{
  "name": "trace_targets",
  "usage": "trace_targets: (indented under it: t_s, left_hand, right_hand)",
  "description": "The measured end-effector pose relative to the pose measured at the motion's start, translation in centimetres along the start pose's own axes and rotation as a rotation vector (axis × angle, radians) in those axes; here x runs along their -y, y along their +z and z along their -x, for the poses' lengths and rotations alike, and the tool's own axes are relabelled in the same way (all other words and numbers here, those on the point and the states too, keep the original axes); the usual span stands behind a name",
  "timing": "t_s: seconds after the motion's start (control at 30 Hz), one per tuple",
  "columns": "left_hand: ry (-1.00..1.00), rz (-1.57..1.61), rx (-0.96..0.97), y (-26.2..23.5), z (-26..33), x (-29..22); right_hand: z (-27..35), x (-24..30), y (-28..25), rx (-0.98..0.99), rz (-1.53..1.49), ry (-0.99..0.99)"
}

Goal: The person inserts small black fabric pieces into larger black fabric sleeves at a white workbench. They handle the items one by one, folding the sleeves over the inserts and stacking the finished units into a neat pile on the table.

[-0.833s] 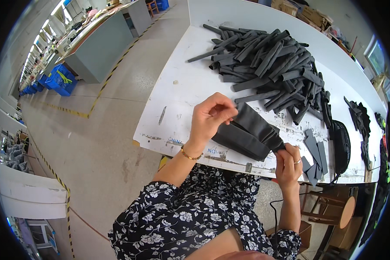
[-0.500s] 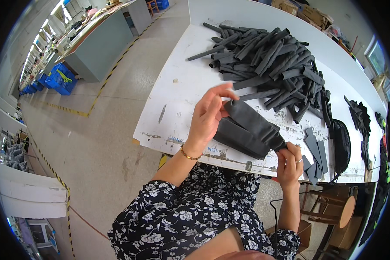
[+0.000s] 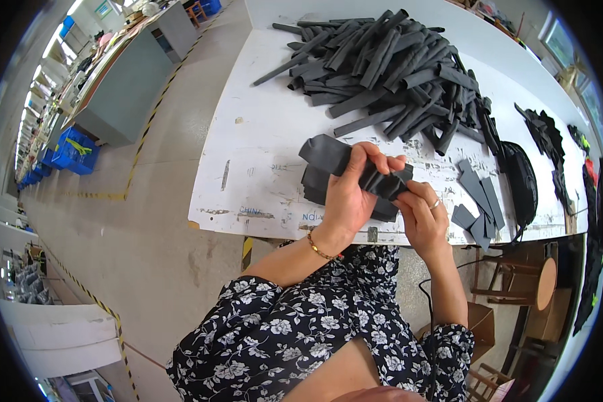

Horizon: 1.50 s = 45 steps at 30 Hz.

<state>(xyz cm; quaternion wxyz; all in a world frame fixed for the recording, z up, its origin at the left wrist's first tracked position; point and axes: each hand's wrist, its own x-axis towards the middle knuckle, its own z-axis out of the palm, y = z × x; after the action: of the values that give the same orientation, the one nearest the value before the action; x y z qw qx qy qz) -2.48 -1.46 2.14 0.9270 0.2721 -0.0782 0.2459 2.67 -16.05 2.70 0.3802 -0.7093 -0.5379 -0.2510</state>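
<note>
A dark grey fabric tube (image 3: 325,154) is held above the near edge of the white table (image 3: 244,167). My left hand (image 3: 350,197) wraps its fingers round the middle, and the tube's wide flat end sticks out to the left. At its bunched right end, my right hand (image 3: 425,216) closes thumb and fingers on the cloth. Beneath the hands, more dark grey fabric (image 3: 313,185) lies flat on the table, partly hidden by them. Beyond it spreads a big heap of similar dark grey tubes (image 3: 382,74).
Flat grey strips (image 3: 479,194) lie right of my hands, beside a black bag (image 3: 518,184). Black cloth pieces (image 3: 546,147) lie farther right. A wooden stool (image 3: 546,283) stands below the table's right side. Blue crates (image 3: 74,151) stand across the aisle.
My left hand has moved from the tube's far left end to its middle and now wraps round it. The tube is bunched up between my hands. The view has shifted slightly.
</note>
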Motion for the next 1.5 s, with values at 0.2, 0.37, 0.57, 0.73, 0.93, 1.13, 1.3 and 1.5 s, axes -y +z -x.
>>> trace_targets:
  t_s: [0.2, 0.37, 0.57, 0.73, 0.93, 1.13, 1.3, 1.5]
  left_hand:
    - [0.047, -0.142, 0.05, -1.5, -0.5, -1.2]
    - [0.205, -0.152, 0.104, -2.1, -2.7, -2.6]
    - [0.156, -0.115, 0.193, -2.7, -3.6, -4.2]
    - [0.053, -0.06, 0.266, -3.1, -3.0, -3.7]
    - [0.187, 0.008, 0.167, -4.4, -3.9, -5.9]
    - [0.028, 0.054, 0.362, -4.4, -3.2, -4.2]
    - [-0.032, 0.204, 0.36, -4.6, -3.3, -3.3]
    - [0.066, 0.178, 0.134, -7.6, -2.9, -3.3]
  right_hand:
    - [-0.8, 1.7, 0.4, 0.022, -0.35, 0.5]
    - [-0.2, 0.1, 1.0, -0.326, -0.873, 0.714]
    - [-0.9, -1.2, -2.0, -0.226, -0.982, 0.799]
    - [-2.6, -0.4, -0.2, 0.004, -0.87, 0.903]
    - [-1.3, -1.6, -0.5, -0.279, -0.864, 0.841]
    - [-2.3, 1.8, 1.3, -0.075, -0.487, 0.624]
    - [-1.6, 1.9, 2.2, -0.272, -0.151, 0.156]
    - [-2.4, 1.8, 1.2, -0.298, -0.042, -0.047]
